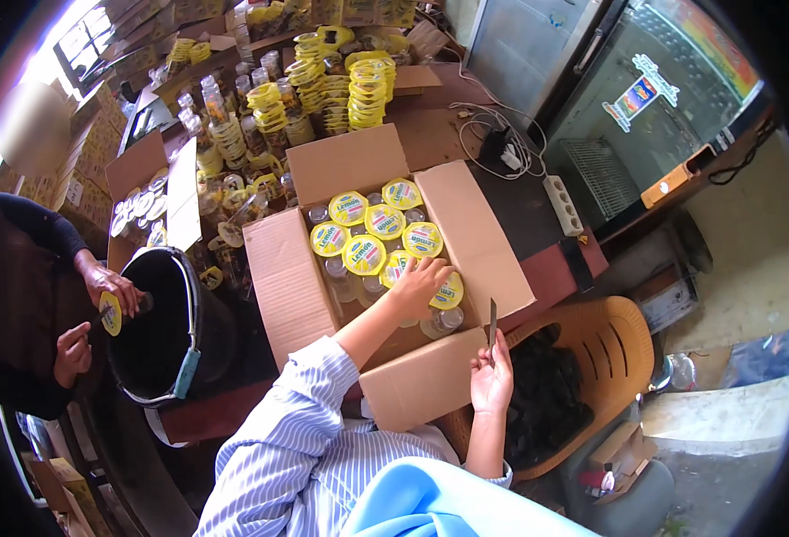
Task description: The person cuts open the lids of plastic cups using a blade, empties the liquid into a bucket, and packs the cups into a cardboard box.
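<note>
An open cardboard box [278,268] stands before me, holding several clear plastic cups with yellow lids [364,255] and some clear cups without yellow lids [448,319]. My left hand [419,288] reaches in over the near right part of the box. Its fingers curl on a yellow-lidded cup [449,292], partly covering the lid. Outside the box's near right corner, my right hand [491,378] is closed around a thin knife [493,319], its blade pointing up.
A co-worker's hands [113,295] hold a yellow-lidded cup over a black bucket [126,376] at left. Stacks of yellow packs [369,89] and cups fill the table's far side. A power strip [563,204] with cables lies at right, near an orange chair [623,336] and a glass-door fridge [654,98].
</note>
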